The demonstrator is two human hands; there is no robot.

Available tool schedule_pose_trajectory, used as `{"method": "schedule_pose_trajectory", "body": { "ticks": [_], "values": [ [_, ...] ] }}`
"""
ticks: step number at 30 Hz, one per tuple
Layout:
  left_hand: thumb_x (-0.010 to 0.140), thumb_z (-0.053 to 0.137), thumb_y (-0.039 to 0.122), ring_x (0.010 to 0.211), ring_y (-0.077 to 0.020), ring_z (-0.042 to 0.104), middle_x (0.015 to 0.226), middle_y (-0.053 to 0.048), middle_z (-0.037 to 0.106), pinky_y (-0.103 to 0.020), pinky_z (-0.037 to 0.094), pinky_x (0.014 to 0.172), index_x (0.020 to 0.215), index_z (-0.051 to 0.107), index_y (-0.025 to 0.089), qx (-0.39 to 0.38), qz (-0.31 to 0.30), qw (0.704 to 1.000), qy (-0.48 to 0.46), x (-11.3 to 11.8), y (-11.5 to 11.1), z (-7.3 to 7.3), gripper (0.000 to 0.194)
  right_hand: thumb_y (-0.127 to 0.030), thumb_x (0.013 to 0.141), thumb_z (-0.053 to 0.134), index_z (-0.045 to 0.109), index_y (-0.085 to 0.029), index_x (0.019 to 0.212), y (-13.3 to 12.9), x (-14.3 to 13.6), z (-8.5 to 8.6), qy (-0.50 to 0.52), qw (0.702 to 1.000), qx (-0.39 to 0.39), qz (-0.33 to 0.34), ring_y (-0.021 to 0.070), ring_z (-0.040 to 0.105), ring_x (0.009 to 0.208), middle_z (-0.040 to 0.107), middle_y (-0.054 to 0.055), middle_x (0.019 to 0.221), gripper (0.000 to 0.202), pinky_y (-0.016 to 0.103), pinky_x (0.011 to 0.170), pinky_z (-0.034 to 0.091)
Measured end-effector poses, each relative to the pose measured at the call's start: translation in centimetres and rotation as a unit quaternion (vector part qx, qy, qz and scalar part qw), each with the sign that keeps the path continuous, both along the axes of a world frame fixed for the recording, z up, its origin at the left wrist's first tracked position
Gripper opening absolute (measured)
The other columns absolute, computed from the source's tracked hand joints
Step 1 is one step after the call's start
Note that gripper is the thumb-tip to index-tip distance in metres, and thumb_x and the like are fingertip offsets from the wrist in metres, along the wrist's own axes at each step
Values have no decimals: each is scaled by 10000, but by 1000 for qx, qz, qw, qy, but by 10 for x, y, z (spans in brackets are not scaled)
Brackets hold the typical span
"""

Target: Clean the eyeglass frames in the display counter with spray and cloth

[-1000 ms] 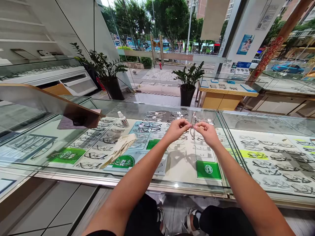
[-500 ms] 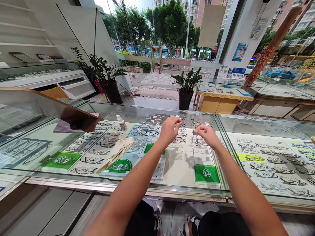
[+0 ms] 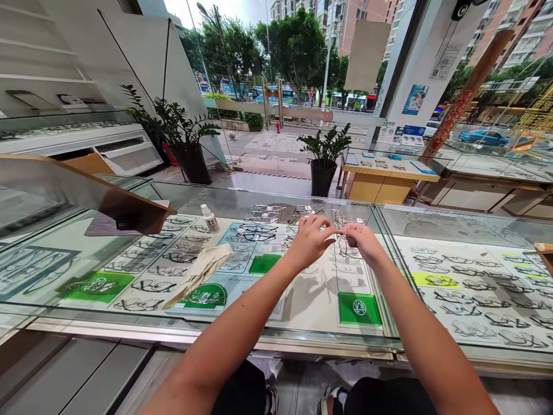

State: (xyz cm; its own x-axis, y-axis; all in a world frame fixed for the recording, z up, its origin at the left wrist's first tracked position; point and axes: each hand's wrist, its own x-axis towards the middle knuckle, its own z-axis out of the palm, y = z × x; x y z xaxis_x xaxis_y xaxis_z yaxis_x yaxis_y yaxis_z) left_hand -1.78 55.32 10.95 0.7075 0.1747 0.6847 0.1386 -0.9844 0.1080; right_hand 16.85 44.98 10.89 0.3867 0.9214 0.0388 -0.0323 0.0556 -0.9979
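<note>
My left hand [image 3: 311,241] is over the glass display counter, thumb and forefinger pinched and reaching right until they meet my right hand's fingertips. Whatever the left fingers hold is too small to make out. My right hand [image 3: 362,241] is closed in a pinch, and a thin-framed pair of glasses [image 3: 347,249] shows just below its fingertips, seemingly held there. Part of that frame is hidden by the fingers. Under the glass, more eyeglasses [image 3: 256,231] lie in rows to the left of my hands. A green card [image 3: 360,308] lies nearer me, below the right hand.
On the counter's left stand a white spray bottle [image 3: 209,219] and a crumpled beige cloth [image 3: 201,274]. A brown-edged mirror or panel [image 3: 142,208] juts in from the left. Further right, another glass case [image 3: 466,242] holds rows of glasses. Potted plants [image 3: 323,173] stand beyond the counter.
My left hand has moved right and slightly down, so the gap between the hands has closed and their fingertips now meet. The right hand stays near the same place.
</note>
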Motion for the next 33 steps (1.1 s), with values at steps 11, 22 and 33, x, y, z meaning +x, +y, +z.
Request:
{"method": "schedule_pose_trajectory", "body": {
  "ticks": [11, 22, 33],
  "values": [
    [994, 699, 371, 1154, -278, 556, 1209, -89, 699, -446, 359, 978, 1034, 742, 260, -14, 23, 1000, 2, 0, 9, -3, 126, -414, 706, 829, 698, -179, 745, 3, 5, -3, 40, 999, 20, -25, 73, 183, 490, 305, -116, 484, 272, 278, 512, 142],
    [1037, 605, 284, 975, -226, 672, 1010, -50, 780, -389, 408, 929, 1065, 750, 247, -178, -44, 983, -8, -6, 15, 12, 153, -450, 674, 900, 643, -215, 806, 2, 18, -4, 159, 983, 31, -91, 71, 131, 462, 192, -148, 487, 373, 247, 411, 157],
    [979, 668, 447, 865, -213, 630, 927, -76, 727, -350, 488, 775, 977, 802, 231, -380, -129, 905, -140, -19, 8, 39, 253, -553, 797, 791, 696, -218, 782, -15, -4, 25, 29, 987, 98, -121, 110, 206, 514, 283, -88, 532, 348, 292, 488, 212]
  ]
}}
